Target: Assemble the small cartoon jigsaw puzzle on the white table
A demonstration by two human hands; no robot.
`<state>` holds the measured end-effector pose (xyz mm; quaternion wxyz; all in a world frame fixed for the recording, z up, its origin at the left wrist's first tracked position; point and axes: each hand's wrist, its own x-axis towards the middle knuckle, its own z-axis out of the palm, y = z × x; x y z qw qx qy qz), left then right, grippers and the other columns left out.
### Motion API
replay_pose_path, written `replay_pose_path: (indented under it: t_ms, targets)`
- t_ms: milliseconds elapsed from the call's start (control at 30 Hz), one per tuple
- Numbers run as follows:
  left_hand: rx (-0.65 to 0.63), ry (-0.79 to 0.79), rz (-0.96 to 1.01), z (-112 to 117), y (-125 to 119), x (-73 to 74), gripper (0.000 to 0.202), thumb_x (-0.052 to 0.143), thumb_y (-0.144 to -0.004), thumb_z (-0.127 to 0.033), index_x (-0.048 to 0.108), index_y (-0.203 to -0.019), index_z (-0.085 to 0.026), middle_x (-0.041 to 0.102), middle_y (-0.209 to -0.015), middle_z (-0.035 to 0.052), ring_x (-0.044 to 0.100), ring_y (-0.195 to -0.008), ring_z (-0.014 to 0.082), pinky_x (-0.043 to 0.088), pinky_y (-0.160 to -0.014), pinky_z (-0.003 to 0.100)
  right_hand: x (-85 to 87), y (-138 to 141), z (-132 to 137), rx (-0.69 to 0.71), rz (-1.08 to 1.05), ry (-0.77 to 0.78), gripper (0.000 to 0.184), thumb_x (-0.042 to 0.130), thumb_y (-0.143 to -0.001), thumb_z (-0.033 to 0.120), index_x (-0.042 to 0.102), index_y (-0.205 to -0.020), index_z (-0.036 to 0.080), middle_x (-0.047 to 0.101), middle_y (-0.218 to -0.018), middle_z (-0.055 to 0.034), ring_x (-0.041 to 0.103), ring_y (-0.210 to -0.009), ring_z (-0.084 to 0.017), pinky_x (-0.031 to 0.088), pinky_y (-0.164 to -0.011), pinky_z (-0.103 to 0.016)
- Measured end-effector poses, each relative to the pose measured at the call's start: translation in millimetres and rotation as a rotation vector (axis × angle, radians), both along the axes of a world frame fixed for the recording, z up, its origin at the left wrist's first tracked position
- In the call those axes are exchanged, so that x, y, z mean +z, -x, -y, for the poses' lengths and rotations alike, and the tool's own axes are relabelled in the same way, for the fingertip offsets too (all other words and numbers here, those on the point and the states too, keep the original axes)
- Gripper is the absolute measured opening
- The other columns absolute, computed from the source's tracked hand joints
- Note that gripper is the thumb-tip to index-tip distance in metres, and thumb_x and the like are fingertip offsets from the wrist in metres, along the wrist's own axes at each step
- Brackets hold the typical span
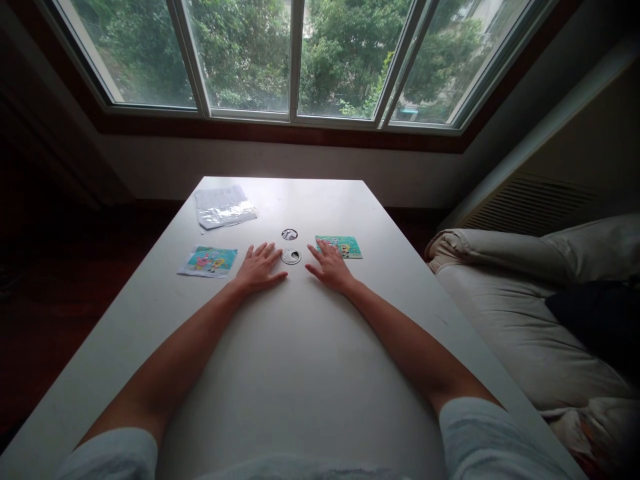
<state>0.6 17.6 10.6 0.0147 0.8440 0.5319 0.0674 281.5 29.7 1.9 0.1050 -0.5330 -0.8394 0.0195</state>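
My left hand [261, 268] lies flat on the white table [300, 373] with its fingers spread, holding nothing. Left of it is a colourful cartoon picture [213, 259] on a paper or in a thin sleeve. My right hand [329, 266] also rests palm down, fingers apart, its fingertips over or against the left edge of a second cartoon picture [351, 247], which looks like a small jigsaw puzzle. Between the hands sits a round black-and-white disc [291, 257], close to my left fingertips. Another round disc [289, 235] lies just behind it.
Papers in a shiny clear plastic sleeve [225, 207] lie at the table's far left. A light-coloured sofa [505, 313] with a dark item [595, 320] on it stands along the right. Beyond the table's far edge is a wall with a wide window [295, 60].
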Motion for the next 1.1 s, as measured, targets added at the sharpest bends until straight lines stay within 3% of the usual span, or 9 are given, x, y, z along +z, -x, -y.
replay_pose_path:
  t_ms: [167,400,1100]
  targets:
    - [-0.103,0.032,0.019,2,8,2.5,0.084,0.039,-0.09,-0.077,0.029,-0.16,-0.031,0.02,-0.169,0.0054,0.017,-0.155,0.0311,0.01,-0.126,0.052,9.1,18,20,0.236,-0.019,0.045,0.082,0.043,-0.094,0.072,0.026,-0.161,0.029,0.013,-0.17,-0.0066,0.014,-0.157,-0.028,0.018,-0.125,-0.048]
    - [-0.151,0.081,-0.012,5,9,1.1,0.089,0.038,-0.089,-0.08,0.023,-0.162,-0.031,0.015,-0.17,0.0055,0.012,-0.156,0.0312,0.007,-0.126,0.052,11.3,18,26,0.312,-0.003,0.077,0.085,0.038,-0.092,0.077,0.032,-0.16,0.026,0.017,-0.169,-0.0078,0.018,-0.156,-0.03,0.017,-0.126,-0.046]
    - [-0.129,0.108,-0.05,9,4,-0.2,0.092,0.036,-0.088,-0.082,0.014,-0.163,-0.033,0.007,-0.17,0.0057,0.006,-0.157,0.0353,0.002,-0.122,0.062,7.9,25,31,0.258,0.062,0.143,0.09,0.028,-0.09,0.083,0.018,-0.163,0.029,0.005,-0.17,-0.0082,0.007,-0.157,-0.031,0.003,-0.126,-0.054]
